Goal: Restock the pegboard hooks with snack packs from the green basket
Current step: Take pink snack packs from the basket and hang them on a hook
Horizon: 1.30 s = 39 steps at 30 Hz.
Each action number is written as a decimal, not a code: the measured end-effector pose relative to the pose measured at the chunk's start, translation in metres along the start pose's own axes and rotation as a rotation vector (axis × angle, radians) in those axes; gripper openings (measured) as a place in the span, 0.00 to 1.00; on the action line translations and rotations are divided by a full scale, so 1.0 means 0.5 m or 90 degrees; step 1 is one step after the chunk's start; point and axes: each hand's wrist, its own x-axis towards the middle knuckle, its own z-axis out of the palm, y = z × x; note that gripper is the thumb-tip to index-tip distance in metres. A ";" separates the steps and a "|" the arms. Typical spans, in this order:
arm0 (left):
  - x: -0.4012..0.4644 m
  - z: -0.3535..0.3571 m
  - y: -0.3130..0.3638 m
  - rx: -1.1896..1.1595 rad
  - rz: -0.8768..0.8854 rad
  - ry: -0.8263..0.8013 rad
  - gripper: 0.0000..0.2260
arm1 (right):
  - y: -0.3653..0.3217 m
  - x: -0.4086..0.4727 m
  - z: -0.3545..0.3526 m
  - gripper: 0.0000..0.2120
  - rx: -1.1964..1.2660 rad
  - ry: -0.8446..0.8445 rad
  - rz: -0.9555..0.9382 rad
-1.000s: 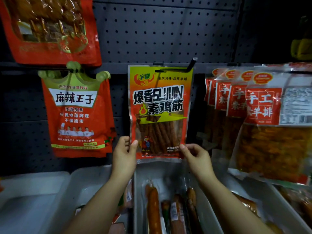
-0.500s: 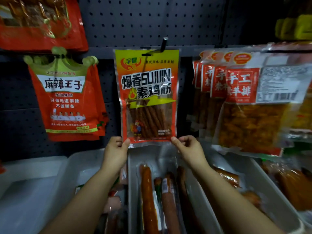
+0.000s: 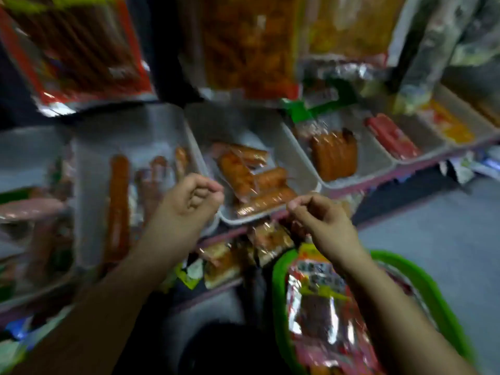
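The view is blurred and tilted down. The green basket (image 3: 278,293) sits at the lower right with several red-and-yellow snack packs (image 3: 316,301) lying in it. My right hand (image 3: 322,223) hovers just above the basket's far rim, fingers curled and holding nothing. My left hand (image 3: 189,204) is beside it over the tray edge, fingers also curled and holding nothing. The hung strip-snack pack (image 3: 78,47) shows at the top left, apart from both hands. The pegboard hooks are out of view.
Grey trays (image 3: 92,185) of sausages (image 3: 251,180) line the shelf under the hanging packs. More orange packs (image 3: 243,50) hang at top centre. Small packs (image 3: 243,250) lie on a lower shelf behind the basket. Grey floor (image 3: 433,226) lies to the right.
Both hands have let go of the hung pack's bottom corners and dropped down. The view has swung down and right, bringing the green basket into sight.
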 end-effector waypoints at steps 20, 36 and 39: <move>-0.142 0.488 -0.426 0.296 -0.186 -0.333 0.20 | 0.592 -0.202 -0.178 0.08 0.023 0.256 0.465; -0.130 0.439 -0.437 -0.129 -0.372 -0.037 0.11 | 0.542 -0.186 -0.245 0.09 -0.210 0.273 0.299; -0.146 0.425 -0.461 -0.067 -0.369 -0.061 0.09 | 0.583 -0.200 -0.290 0.30 -0.506 0.192 0.448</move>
